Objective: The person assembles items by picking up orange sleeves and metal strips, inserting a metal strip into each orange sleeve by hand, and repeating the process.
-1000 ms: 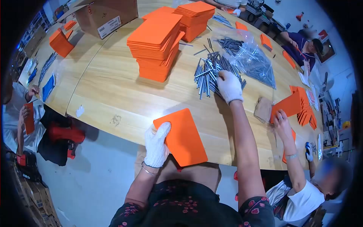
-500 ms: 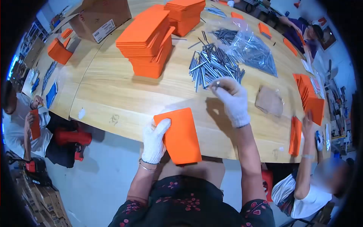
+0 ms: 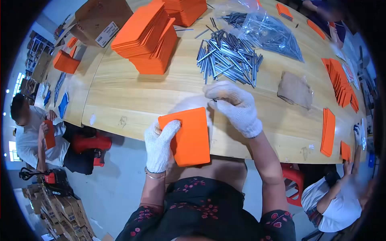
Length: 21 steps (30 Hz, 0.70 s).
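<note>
My left hand (image 3: 160,145), in a white glove, grips an orange rectangular piece (image 3: 189,138) by its left side, thumb on top, over the table's front edge. My right hand (image 3: 235,107), gloved too, is just right of the orange piece's upper corner. Its thumb and fingers pinch a small dark thing, mostly hidden, that looks like the end of a metal rod. Beyond my right hand lies a loose pile of metal rods (image 3: 229,60). A clear plastic bag (image 3: 273,34) with more rods is behind the pile.
Tall stacks of orange pieces (image 3: 144,36) stand at the back left, near a cardboard box (image 3: 98,20). A brown packet (image 3: 295,89) lies to the right. More orange pieces (image 3: 328,132) are further right. People sit at the left and right (image 3: 335,205).
My right hand has left the rod pile and come back toward the orange piece, its fingers pinched. My left hand still holds that piece, now more upright. The view has shifted.
</note>
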{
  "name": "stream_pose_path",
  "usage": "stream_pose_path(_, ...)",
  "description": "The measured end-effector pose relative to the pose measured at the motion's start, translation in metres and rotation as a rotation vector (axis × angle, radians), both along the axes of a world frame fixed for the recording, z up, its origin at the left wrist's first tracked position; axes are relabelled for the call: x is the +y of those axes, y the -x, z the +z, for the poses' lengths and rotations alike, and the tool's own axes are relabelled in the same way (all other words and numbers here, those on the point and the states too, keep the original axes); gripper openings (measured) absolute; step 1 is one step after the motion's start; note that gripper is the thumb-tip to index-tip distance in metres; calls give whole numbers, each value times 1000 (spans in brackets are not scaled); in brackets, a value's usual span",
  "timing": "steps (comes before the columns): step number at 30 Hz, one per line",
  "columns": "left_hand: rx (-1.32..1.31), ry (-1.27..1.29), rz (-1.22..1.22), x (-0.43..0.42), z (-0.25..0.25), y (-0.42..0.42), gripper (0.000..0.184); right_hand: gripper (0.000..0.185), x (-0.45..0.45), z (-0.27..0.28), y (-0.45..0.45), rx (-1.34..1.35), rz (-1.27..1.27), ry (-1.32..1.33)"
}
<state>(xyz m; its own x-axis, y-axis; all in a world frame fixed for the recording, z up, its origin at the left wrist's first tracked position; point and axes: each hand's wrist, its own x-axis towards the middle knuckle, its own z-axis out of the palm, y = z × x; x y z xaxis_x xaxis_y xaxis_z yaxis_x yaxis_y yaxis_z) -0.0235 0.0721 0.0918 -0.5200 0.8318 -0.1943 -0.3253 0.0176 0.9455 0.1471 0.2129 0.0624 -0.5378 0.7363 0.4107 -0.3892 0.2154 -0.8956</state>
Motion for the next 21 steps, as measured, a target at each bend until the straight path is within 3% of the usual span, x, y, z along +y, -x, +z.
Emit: stream_pose_path(21,327,104,1,-13,9,1,14,21,-2,-6,7,-107,-53,-227)
